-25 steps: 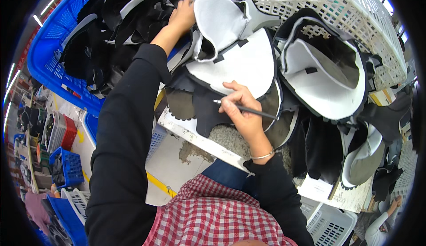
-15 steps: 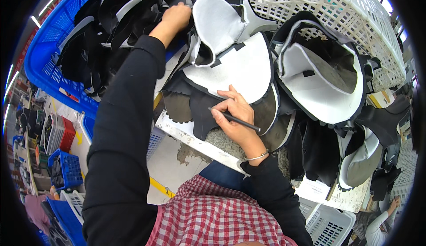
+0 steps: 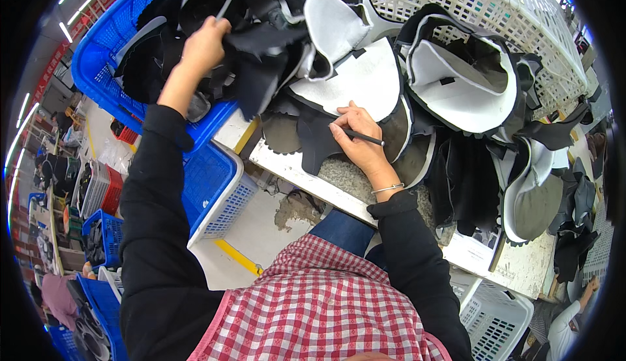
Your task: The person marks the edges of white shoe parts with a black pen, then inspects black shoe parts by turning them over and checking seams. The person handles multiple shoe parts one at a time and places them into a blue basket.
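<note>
My left hand (image 3: 203, 47) is closed over the blue basket (image 3: 98, 55), gripping the pale edge of a black shoe upper (image 3: 261, 45). That upper hangs toward the pile and looks smeared by motion. In my right hand (image 3: 360, 141) is a slim black pen (image 3: 365, 137), pinched between thumb and fingers. The hand rests at the lower edge of a white-lined shoe upper (image 3: 362, 81) lying on the bench. A flat black flap (image 3: 316, 141) sticks out below it. Another white-lined upper (image 3: 466, 97) stands open to the right.
A white lattice basket (image 3: 541, 35) stands behind the uppers. More uppers (image 3: 531, 195) hang at the bench's right end. The bench edge (image 3: 313, 182) runs in front of me. Below left is a blue-and-white crate (image 3: 222, 191), below right a white basket (image 3: 495, 322).
My left hand has moved left and down, drawing a black upper out over the blue basket's edge. My right hand still holds the pen at the white-lined upper. The view has shifted slightly.
</note>
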Motion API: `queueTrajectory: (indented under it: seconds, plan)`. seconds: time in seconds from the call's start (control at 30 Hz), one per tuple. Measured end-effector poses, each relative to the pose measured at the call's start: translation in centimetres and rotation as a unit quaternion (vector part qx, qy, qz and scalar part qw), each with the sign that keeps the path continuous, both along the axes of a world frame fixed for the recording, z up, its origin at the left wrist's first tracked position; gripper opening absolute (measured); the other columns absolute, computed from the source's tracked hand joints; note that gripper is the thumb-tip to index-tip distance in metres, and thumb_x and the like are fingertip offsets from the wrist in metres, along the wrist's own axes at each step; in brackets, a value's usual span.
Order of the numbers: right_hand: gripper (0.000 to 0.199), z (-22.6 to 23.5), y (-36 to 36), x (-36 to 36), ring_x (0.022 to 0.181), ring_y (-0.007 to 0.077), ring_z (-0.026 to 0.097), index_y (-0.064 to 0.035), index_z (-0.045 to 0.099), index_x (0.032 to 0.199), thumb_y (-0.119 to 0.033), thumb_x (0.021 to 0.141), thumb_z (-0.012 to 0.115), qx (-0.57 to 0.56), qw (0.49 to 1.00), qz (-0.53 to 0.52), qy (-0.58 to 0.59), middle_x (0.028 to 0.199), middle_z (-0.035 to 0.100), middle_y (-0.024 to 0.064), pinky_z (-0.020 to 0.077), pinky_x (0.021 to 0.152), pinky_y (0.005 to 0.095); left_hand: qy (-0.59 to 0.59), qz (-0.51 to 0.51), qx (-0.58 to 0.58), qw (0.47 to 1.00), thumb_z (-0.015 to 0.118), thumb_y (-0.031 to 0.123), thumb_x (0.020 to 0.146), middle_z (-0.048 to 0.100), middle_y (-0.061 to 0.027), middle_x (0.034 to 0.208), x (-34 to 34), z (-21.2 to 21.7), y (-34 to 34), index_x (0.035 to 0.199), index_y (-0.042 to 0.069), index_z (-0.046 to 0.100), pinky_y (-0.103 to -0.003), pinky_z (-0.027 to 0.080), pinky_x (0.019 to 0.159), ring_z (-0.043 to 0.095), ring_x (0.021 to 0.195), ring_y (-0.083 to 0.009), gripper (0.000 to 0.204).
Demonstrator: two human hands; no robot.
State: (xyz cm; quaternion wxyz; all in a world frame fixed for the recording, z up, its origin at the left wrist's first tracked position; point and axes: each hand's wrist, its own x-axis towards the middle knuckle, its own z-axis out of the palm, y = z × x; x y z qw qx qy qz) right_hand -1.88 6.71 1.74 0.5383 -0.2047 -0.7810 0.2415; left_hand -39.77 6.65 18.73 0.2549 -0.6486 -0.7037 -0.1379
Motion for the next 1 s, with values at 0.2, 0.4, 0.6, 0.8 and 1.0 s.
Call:
queueTrajectory:
  seconds: [0.2,0.4,0.6,0.8,1.0]
  plan:
    - [0.010,-0.5,-0.3,-0.2,0.103,0.0324,0.071,-0.0029,0.068,0.087,-0.006,0.083,0.077,-0.010,1.000,-0.002,-0.013,0.089,0.068,0.0127,0.0447,0.118,0.0514,0.141,-0.045,-0.065,0.987,0.074,0.005,0.079,0.065,-0.0100,0.115,6.8,-3.5,0.8,0.114,0.012,0.063,-0.049,0.058,0.082,0.069,0.107,-0.0355,0.037]
    - [0.012,-0.9,0.0,0.1,0.097,0.0309,0.068,-0.0023,0.067,0.088,-0.006,0.085,0.077,-0.031,0.999,0.015,-0.007,0.093,0.068,0.0139,0.0424,0.120,0.0513,-0.207,0.020,0.127,0.970,0.073,0.038,0.093,0.077,-0.0195,0.101,-0.5,-1.6,-1.5,0.122,0.010,0.073,-0.044,0.057,0.084,0.074,0.096,-0.0358,0.040]
    - [0.011,-1.4,0.4,0.2,0.097,0.0315,0.067,-0.0021,0.066,0.088,-0.006,0.086,0.076,-0.032,0.999,0.023,-0.010,0.095,0.069,0.0136,0.0433,0.118,0.0520,-0.851,-0.129,0.318,0.398,0.079,0.036,0.095,0.077,-0.0028,0.110,-7.6,-10.9,-6.1,0.117,0.010,0.071,-0.041,0.059,0.084,0.073,0.099,-0.0214,0.035]
    - [0.009,-1.3,0.5,0.2,0.099,0.0267,0.069,-0.0004,0.067,0.088,-0.005,0.089,0.075,-0.046,0.998,0.020,-0.023,0.096,0.070,0.0144,0.0387,0.122,0.0506,-0.879,-0.143,0.359,0.282,0.075,0.035,0.098,0.070,-0.0042,0.130,-0.8,-20.5,-8.5,0.130,0.006,0.065,-0.038,0.052,0.097,0.064,0.116,-0.0235,0.044]
    - [0.011,-1.1,0.6,0.4,0.089,0.0309,0.067,-0.0009,0.066,0.089,-0.006,0.087,0.075,-0.021,0.999,0.017,-0.038,0.095,0.071,0.0138,0.0428,0.118,0.0497,-0.825,-0.068,0.401,0.393,0.072,0.023,0.101,0.069,-0.0125,0.131,2.1,-30.9,-17.1,0.134,-0.001,0.062,-0.040,0.053,0.105,0.069,0.114,-0.0269,0.042]
